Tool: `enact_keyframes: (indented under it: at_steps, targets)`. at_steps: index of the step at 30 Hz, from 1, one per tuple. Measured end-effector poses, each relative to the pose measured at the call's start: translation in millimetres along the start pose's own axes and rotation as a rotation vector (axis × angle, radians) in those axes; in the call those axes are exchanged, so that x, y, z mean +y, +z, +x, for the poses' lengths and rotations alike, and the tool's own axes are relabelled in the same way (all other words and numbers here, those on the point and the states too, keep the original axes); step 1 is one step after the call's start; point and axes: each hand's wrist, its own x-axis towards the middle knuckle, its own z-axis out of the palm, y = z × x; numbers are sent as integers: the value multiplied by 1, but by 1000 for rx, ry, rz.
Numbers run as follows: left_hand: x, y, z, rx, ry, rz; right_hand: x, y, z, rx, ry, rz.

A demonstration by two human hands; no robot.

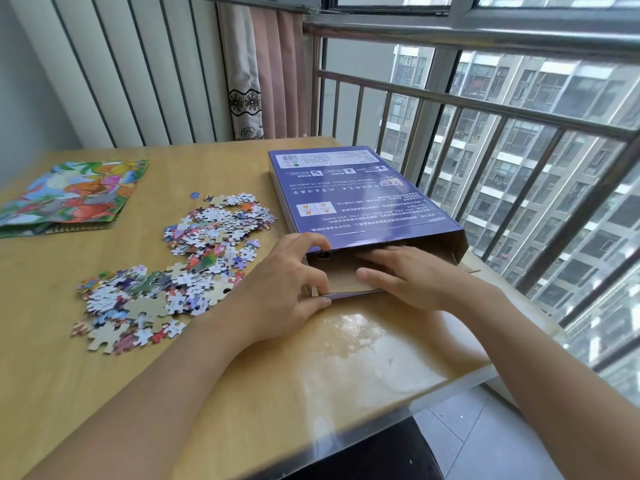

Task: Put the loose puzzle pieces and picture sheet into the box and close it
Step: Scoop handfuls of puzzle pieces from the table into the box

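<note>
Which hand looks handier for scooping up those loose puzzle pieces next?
Probably the left hand: the puzzle pieces lie just beside it, while the right hand rests on the box's open flap, farther from them.

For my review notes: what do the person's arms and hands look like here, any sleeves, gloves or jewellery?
Both forearms are bare up to the bottom edge of the picture, with no sleeve in sight. The left hand and the right hand wear no gloves. No ring, watch or bracelet shows on either wrist or on the visible fingers. Nails look short and unpainted, as far as they can be made out.
</note>
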Motion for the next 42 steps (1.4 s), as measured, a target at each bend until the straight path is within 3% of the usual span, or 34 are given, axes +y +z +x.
enact_keyframes:
  at_steps: [6, 15, 19, 24, 28, 31, 33, 38, 42]
  targets:
    - [1, -1, 0, 5, 1, -6, 14, -11, 10, -2, 36, 90]
    - [-3, 1, -1, 33, 13, -19, -42, 9, 8, 0, -267, 164]
    - [-6, 0, -1, 41, 2, -48, -32, 5, 24, -110, -123, 135]
    - [-2, -6, -2, -2, -6, -52, -36, -10, 14, -65, -50, 137]
    - [-13, -42, -7, 143, -203, -179, -68, -25, -5, 27, -119, 13]
    - [-42, -73, -16, 447, -417, -181, -116, -39, 4, 228, -201, 335]
    - [-65, -85, -27, 526, -614, -88, -144, -43, 34, 251, -221, 360]
    - [-111, -91, -55, 379, -909, 62, -170, -28, 161, -43, 2, 87]
    - [-123, -80, -59, 327, -932, 24, -165, -7, 216, -249, 170, 33]
